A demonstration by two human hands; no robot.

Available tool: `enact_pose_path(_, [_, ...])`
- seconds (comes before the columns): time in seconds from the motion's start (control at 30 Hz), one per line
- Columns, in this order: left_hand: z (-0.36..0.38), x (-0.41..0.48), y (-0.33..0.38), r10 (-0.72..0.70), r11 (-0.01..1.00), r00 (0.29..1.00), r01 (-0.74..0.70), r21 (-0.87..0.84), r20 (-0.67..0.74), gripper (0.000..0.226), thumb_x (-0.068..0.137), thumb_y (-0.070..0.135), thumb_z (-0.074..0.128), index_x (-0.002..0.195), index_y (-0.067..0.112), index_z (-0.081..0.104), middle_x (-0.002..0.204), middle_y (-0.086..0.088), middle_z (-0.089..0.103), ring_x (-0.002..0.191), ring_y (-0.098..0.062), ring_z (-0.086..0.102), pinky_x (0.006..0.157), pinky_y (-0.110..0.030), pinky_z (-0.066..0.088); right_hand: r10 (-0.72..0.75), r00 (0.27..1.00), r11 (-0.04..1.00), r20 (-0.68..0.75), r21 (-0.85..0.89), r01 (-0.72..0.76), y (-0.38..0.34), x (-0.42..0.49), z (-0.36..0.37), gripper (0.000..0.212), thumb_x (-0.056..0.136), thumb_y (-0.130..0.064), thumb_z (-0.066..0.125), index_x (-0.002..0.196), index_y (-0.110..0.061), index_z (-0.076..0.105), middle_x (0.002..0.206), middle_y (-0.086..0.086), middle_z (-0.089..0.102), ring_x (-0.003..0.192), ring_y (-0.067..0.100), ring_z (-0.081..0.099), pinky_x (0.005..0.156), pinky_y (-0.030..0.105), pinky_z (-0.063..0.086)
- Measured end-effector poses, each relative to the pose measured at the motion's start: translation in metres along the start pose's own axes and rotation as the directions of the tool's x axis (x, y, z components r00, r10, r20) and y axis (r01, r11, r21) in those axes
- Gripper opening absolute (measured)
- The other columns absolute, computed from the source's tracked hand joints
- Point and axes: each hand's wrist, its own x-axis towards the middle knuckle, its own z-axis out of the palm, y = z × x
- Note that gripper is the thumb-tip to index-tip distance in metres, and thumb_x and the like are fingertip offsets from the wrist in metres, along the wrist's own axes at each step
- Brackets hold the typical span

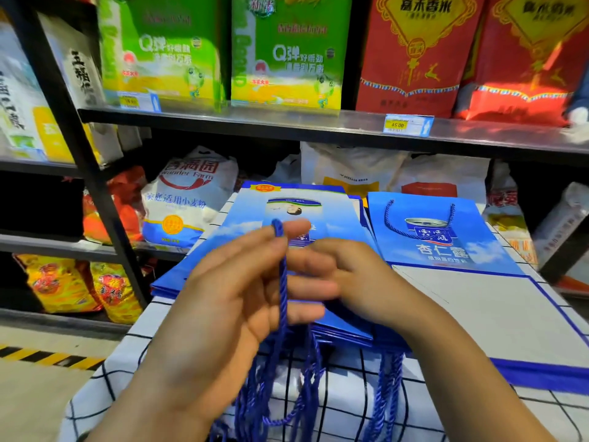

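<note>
Left fingers (251, 247) around blue cord (282, 282)

Dark metal shelving (287, 121) holds rice sacks (287, 52) above pale floor (38, 400)

Twisted blue cord (282, 282), rough; glossy paper bags (446, 250) at 1 o'clock; matt checked cloth (350, 378) at 6 o'clock; smooth metal shelf (255, 118) at 12 o'clock

Bare left hand (229, 288), forearm bare to frame edge; right hand (347, 275) same, forearm bare
</note>
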Motion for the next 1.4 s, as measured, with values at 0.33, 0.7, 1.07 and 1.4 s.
enact_pose_path(0.33, [0.012,0.061,0.016,0.06,0.947,0.998,-0.067,-0.314,-0.03,0.019,0.09,-0.001,0.038,0.097,0.008,0.053,0.07,-0.007,0.07,0.064,-0.016,0.07,0.06,-0.026,0.057,-0.11,0.992,0.942,0.055,0.323,0.086,-0.034,-0.027,-0.016,0.011,0.079,-0.024,0.063,0.068,-0.023,0.065,0.068,0.002,0.061,0.066,0.007,0.053,0.066,0.027,0.045])
enact_pose_path(0.7, [0.006,0.052,-0.015,-0.07,0.759,0.994,-0.004,0.651,0.088,0.015,0.085,0.008,0.06,0.073,0.013,0.067,0.069,-0.001,0.071,0.057,-0.006,0.062,0.057,-0.012,0.047,0.212,0.938,0.796,-0.274,0.605,-0.003,-0.025,0.002,-0.056,0.023,0.092,-0.014,0.049,0.074,-0.007,0.061,0.051,-0.003,0.051,0.035,0.008,0.045,0.035,0.017,0.037])
enact_pose_path(1.07, [-0.005,0.065,-0.026,0.173,0.404,0.984,-0.102,0.909,0.034,0.024,0.086,0.027,0.059,0.067,0.016,0.07,0.064,0.005,0.069,0.066,-0.013,0.063,0.075,-0.038,0.053,-0.009,0.914,0.99,-0.407,0.122,0.064,0.007,-0.022,-0.049,0.023,0.08,-0.019,0.067,0.089,-0.037,0.056,0.073,-0.016,0.059,0.056,0.004,0.049,0.053,0.012,0.038])
enact_pose_path(1.4, [-0.006,0.054,-0.031,0.205,0.299,0.97,-0.191,0.935,0.132,0.026,0.085,0.042,0.055,0.076,0.022,0.068,0.067,0.003,0.065,0.071,-0.016,0.059,0.071,-0.041,0.049,0.041,0.959,0.918,-0.279,0.389,0.074,0.011,-0.02,-0.035,0.029,0.077,-0.003,0.064,0.061,-0.025,0.071,0.055,-0.004,0.062,0.05,0.009,0.047,0.048,0.016,0.04])
